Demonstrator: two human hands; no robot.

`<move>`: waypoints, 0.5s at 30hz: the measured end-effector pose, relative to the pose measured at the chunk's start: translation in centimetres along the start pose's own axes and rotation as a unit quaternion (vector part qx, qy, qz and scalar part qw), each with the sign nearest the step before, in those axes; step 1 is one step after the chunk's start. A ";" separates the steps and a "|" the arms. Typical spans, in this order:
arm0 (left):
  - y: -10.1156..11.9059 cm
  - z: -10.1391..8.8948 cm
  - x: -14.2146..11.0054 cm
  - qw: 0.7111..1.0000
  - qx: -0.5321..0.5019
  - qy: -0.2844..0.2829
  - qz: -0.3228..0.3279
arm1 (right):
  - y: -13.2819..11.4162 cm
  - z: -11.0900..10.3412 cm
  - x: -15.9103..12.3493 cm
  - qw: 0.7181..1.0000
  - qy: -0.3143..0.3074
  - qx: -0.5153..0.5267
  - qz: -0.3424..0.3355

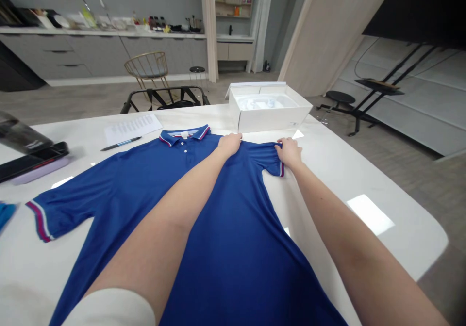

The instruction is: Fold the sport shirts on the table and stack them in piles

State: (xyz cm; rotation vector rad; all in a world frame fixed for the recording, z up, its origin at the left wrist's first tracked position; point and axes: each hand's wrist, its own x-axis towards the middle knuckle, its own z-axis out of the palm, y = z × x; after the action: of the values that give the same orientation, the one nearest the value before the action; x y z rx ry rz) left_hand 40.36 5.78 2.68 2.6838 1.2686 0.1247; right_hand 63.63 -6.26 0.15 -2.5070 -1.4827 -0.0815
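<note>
A blue polo shirt [233,229] lies spread face up on the white table, its collar pointing away from me. Red and white stripes edge the collar and both sleeve cuffs. My left hand [230,144] is closed on the fabric at the right-side shoulder, close to the collar. At the cuff of the right-side sleeve, my right hand [290,152] pinches the edge between thumb and fingers. The left-side sleeve lies flat on the table, out to the left. My left forearm crosses over the shirt's front and hides part of it.
An open white box [269,117] stands just beyond the shirt. A pen [121,143] and a printed sheet [133,128] lie past the left shoulder. Dark and lilac items [40,163] sit at the left edge. Chairs and a kitchen counter [109,34] are behind the table [364,185].
</note>
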 end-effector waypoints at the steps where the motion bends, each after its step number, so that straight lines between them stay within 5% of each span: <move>1: 0.3 0.2 0.4 1.000 0.005 -0.007 0.000 | 0.0 -0.1 -0.2 1.000 0.002 -0.005 -0.004; 5: 0.4 0.7 0.7 1.000 0.022 -0.003 -0.006 | 0.1 -1.0 -0.8 1.000 0.018 -0.008 -0.016; 10: 1.0 1.1 0.0 0.995 0.008 0.091 -0.050 | 0.1 -1.8 0.0 0.994 0.107 -0.015 -0.024; 15: 2.6 1.8 -1.4 0.992 0.003 0.110 -0.067 | -0.5 -0.6 1.3 0.999 0.043 -0.002 0.003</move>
State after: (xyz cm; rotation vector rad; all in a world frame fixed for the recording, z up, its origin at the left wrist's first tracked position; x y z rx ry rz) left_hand 41.71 2.90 1.44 2.6376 1.5088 0.4098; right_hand 63.82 -5.06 1.02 -2.4792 -1.4425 -0.1883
